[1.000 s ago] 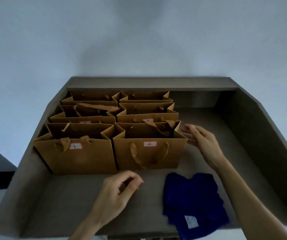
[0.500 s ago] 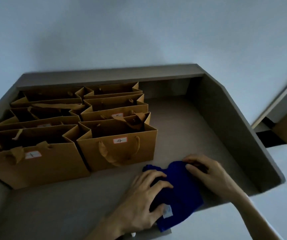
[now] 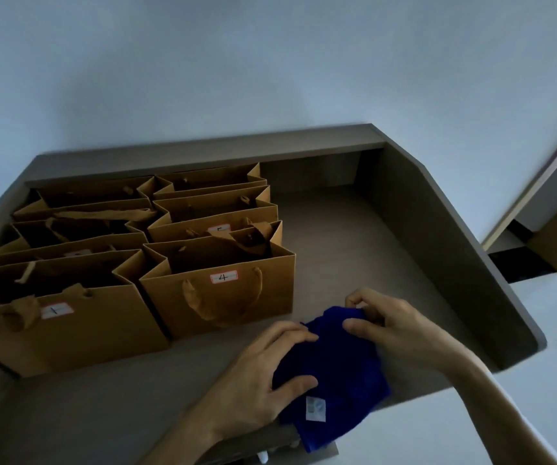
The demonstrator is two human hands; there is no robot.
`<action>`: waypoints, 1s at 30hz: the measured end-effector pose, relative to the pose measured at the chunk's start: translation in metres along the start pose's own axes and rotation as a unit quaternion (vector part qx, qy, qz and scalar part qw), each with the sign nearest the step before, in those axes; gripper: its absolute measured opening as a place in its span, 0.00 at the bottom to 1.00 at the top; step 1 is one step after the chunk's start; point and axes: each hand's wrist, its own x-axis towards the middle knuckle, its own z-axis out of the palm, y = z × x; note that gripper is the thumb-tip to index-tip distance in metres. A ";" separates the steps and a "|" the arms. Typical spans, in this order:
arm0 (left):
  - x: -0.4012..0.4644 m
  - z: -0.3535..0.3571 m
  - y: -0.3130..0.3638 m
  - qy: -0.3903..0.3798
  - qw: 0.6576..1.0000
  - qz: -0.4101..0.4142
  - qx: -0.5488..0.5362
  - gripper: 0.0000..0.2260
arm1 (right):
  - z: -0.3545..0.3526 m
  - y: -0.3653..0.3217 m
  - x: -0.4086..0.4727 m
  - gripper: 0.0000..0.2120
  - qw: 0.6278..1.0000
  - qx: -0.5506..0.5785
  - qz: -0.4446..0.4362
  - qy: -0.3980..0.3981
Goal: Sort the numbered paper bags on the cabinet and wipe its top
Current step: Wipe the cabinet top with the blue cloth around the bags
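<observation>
Several brown paper bags stand in two columns on the left of the grey cabinet top (image 3: pixel 334 243). The front left bag (image 3: pixel 65 327) is labelled 1 and the front right bag (image 3: pixel 223 290) is labelled 4; the bag (image 3: pixel 216 223) behind bag 4 shows a 5. A dark blue cloth (image 3: pixel 337 374) with a white tag lies at the front edge, partly overhanging it. My left hand (image 3: pixel 263 380) grips the cloth's left side, thumb curled over it. My right hand (image 3: pixel 394 327) pinches the cloth's far edge.
Raised grey walls (image 3: pixel 438 236) border the cabinet top at the back and right. A pale wall rises behind. At the far right a door frame (image 3: pixel 539 199) and a brown panel show beyond the cabinet.
Both hands left the bags and came down onto the blue cloth, taking hold of it. The view swung right, so the bags now sit further left.
</observation>
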 end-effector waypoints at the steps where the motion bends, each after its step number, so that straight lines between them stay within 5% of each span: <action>1: -0.001 -0.003 0.003 0.009 1.000 -0.001 -0.016 0.21 | -0.005 -0.008 -0.005 0.06 0.999 0.035 -0.016 -0.008; 9: 0.003 -0.035 0.032 0.017 0.987 -0.011 -0.156 0.26 | -0.039 -0.075 -0.020 0.08 0.983 0.083 -0.162 0.021; 18: 0.007 -0.111 0.073 0.089 0.986 0.055 -0.132 0.24 | -0.080 -0.146 0.004 0.09 0.937 0.127 -0.323 0.045; 24: 0.016 -0.163 0.082 0.118 0.961 0.042 -0.248 0.29 | -0.097 -0.188 0.025 0.09 0.900 0.248 -0.353 0.069; 30: 0.024 -0.209 0.080 0.104 0.926 0.022 -0.361 0.25 | -0.114 -0.205 0.056 0.12 0.907 0.209 -0.356 0.079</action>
